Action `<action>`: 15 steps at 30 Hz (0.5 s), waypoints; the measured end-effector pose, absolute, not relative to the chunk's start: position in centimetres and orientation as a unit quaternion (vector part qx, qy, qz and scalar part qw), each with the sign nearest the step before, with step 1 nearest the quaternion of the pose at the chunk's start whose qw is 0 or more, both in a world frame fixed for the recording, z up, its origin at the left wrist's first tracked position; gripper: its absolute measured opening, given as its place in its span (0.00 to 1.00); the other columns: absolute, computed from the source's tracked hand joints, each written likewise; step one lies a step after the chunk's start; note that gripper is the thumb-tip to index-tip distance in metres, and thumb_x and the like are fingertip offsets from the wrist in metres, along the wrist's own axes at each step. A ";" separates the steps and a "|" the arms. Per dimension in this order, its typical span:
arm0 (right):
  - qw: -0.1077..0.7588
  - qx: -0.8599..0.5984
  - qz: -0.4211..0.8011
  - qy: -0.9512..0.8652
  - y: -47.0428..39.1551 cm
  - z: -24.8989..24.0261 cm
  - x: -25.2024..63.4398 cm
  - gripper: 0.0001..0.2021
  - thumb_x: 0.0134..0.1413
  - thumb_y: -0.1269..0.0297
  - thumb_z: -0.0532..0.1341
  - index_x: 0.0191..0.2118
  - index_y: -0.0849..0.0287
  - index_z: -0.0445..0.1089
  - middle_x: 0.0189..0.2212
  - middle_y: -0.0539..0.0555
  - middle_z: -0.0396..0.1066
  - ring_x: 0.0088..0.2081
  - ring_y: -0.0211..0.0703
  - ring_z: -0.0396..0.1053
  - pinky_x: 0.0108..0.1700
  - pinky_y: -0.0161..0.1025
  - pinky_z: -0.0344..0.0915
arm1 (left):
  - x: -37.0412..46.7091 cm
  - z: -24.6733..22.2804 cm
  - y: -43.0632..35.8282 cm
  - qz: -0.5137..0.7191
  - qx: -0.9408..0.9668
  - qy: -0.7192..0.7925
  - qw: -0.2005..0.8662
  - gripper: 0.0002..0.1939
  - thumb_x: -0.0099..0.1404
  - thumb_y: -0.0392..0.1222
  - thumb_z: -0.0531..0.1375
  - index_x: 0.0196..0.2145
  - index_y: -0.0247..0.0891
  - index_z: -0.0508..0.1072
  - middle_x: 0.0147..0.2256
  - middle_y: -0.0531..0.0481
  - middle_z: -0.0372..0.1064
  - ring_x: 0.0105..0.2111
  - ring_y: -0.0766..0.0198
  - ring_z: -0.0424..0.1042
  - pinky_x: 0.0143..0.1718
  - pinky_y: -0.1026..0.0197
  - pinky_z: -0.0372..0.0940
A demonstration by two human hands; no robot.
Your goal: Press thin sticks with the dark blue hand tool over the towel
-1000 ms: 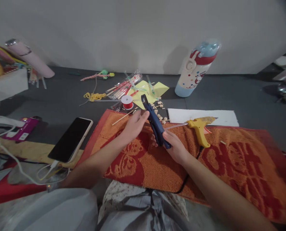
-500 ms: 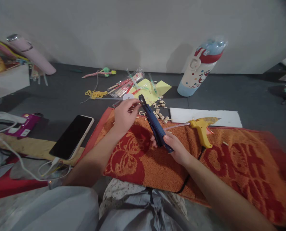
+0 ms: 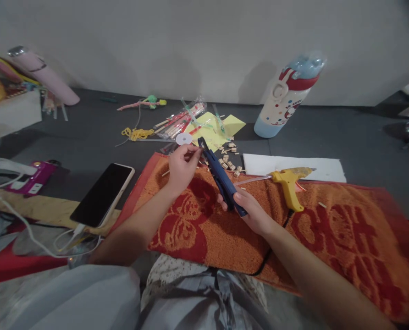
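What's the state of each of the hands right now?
Left hand: pinched closed beside the dark blue tool; can't tell if it holds anything.
Right hand: closed, holding the dark blue tool.

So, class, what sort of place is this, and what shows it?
Probably a craft workspace: a yellow glue gun, small wooden pieces and a dark blue hand tool in the right hand show it.

Blue tool (image 3: 221, 175) in right hand (image 3: 254, 210)

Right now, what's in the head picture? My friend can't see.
Somebody's right hand holds a dark blue tool over an orange towel, the left hand near its far end. A yellow glue gun lies to the right; small wooden pieces lie beyond.
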State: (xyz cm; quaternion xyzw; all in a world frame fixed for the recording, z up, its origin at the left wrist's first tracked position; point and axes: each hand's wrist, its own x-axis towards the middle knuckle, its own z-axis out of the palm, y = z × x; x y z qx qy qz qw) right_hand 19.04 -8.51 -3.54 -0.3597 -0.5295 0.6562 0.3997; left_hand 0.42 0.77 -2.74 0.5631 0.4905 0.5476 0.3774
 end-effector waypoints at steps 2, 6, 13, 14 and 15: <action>0.399 -0.357 0.657 -0.530 -8.5 -3.5 19.0 0.24 0.57 0.40 0.54 0.36 0.59 0.70 0.26 0.50 0.64 0.31 0.42 0.61 0.36 0.38 0.57 | 0.6 -2.8 0.8 0.558 0.536 0.484 0.409 0.15 0.59 0.51 0.64 0.30 0.37 0.69 0.22 0.54 0.70 0.20 0.68 0.70 0.24 0.66 0.66; 0.390 -0.369 0.655 -0.532 -8.5 -3.4 18.9 0.25 0.56 0.39 0.54 0.35 0.59 0.70 0.26 0.51 0.64 0.31 0.43 0.61 0.35 0.39 0.57 | 0.8 -3.0 0.7 0.566 0.507 0.482 0.436 0.17 0.56 0.54 0.65 0.29 0.37 0.68 0.22 0.54 0.70 0.21 0.68 0.71 0.25 0.65 0.67; 0.388 -0.375 0.650 -0.535 -8.5 -3.5 18.9 0.26 0.55 0.37 0.54 0.35 0.58 0.70 0.26 0.51 0.63 0.31 0.44 0.60 0.36 0.39 0.57 | 1.1 -3.1 0.8 0.575 0.475 0.465 0.477 0.15 0.58 0.49 0.65 0.30 0.39 0.64 0.24 0.55 0.66 0.21 0.70 0.69 0.24 0.65 0.68; 0.388 -0.375 0.646 -0.540 -8.5 -3.5 19.0 0.26 0.55 0.37 0.54 0.35 0.58 0.70 0.26 0.51 0.64 0.31 0.44 0.61 0.36 0.39 0.57 | 1.2 -3.0 0.8 0.577 0.467 0.469 0.478 0.14 0.58 0.47 0.64 0.30 0.39 0.63 0.24 0.56 0.65 0.21 0.70 0.68 0.23 0.66 0.68; 0.388 -0.373 0.642 -0.546 -8.4 -3.6 19.0 0.26 0.56 0.37 0.53 0.36 0.58 0.70 0.27 0.51 0.64 0.32 0.44 0.61 0.36 0.40 0.57 | 1.3 -2.9 0.8 0.580 0.457 0.474 0.480 0.14 0.58 0.46 0.64 0.31 0.40 0.61 0.25 0.57 0.64 0.22 0.71 0.68 0.23 0.67 0.67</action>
